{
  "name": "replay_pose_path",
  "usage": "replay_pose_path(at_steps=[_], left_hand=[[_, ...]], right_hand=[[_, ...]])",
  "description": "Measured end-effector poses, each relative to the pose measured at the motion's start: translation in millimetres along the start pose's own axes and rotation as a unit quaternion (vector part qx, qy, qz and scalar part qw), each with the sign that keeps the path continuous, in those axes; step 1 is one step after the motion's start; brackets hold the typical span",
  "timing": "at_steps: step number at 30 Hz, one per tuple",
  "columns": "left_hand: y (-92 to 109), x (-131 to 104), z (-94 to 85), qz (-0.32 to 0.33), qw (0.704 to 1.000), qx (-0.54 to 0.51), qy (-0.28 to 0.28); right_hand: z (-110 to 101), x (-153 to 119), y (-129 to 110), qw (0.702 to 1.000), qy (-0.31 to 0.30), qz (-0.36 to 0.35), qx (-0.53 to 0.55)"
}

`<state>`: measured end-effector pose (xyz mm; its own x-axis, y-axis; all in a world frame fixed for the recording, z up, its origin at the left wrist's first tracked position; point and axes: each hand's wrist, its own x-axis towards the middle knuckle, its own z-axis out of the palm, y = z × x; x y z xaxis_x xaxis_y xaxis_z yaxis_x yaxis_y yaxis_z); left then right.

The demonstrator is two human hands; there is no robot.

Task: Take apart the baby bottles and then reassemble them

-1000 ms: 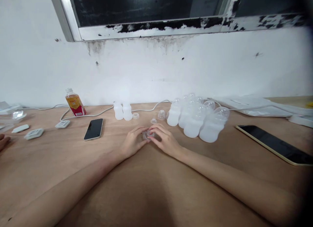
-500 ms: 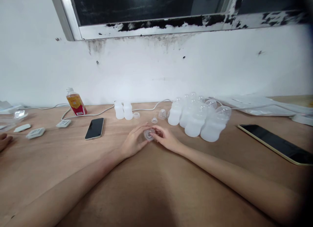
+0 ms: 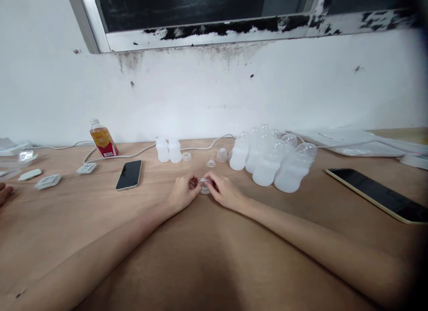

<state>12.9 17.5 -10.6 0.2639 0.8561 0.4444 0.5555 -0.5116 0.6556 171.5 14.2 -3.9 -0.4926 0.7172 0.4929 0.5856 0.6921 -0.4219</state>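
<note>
Between my two hands is a translucent baby bottle collar ring (image 3: 205, 188), low over the table. A clear piece that looks like a nipple is at its centre, partly covered by fingers. My left hand (image 3: 185, 190) pinches the ring's left side between thumb and curled fingers. On the opposite side, my right hand (image 3: 226, 189) grips it with thumb and fingertips. Just beyond my hands lie a small clear nipple (image 3: 211, 163) and a clear domed cap (image 3: 221, 155). Another white collar ring (image 3: 186, 156) lies beside two white baby bottles (image 3: 168, 151) without caps.
Several capped baby bottles (image 3: 267, 163) stand in a cluster to the right. A phone (image 3: 129, 175) and a drink bottle (image 3: 103, 138) are on the left, a larger phone (image 3: 377, 195) on the right. Another person's hand (image 3: 4, 192) shows at the left edge. A white cable runs along the back.
My left fingers have curled in from an outstretched hold around the ring to a pinch at its side. The ring has tilted, and my right hand has shifted slightly.
</note>
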Motion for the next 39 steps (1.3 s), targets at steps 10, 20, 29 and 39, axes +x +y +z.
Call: replay_pose_path(at_steps=[10,20,29,39], left_hand=[[-1.3,-0.1,-2.9,0.000,0.998,-0.055,-0.028],[-0.9,0.5,-5.7,0.009,0.995,-0.092,-0.036],[-1.9,-0.1,-5.3,0.007,0.999,-0.041,-0.018],[3.4,-1.8,-4.4,0.006,0.999,-0.041,-0.002]], right_hand=[[-0.8,1.6,-2.7,1.000,0.013,0.008,0.022],[-0.3,2.2,-2.9,0.998,0.033,0.010,0.046],[-3.1,3.8,-2.9,0.998,-0.003,0.018,0.058],[-0.3,1.2,-3.9,0.998,0.028,0.036,0.036]])
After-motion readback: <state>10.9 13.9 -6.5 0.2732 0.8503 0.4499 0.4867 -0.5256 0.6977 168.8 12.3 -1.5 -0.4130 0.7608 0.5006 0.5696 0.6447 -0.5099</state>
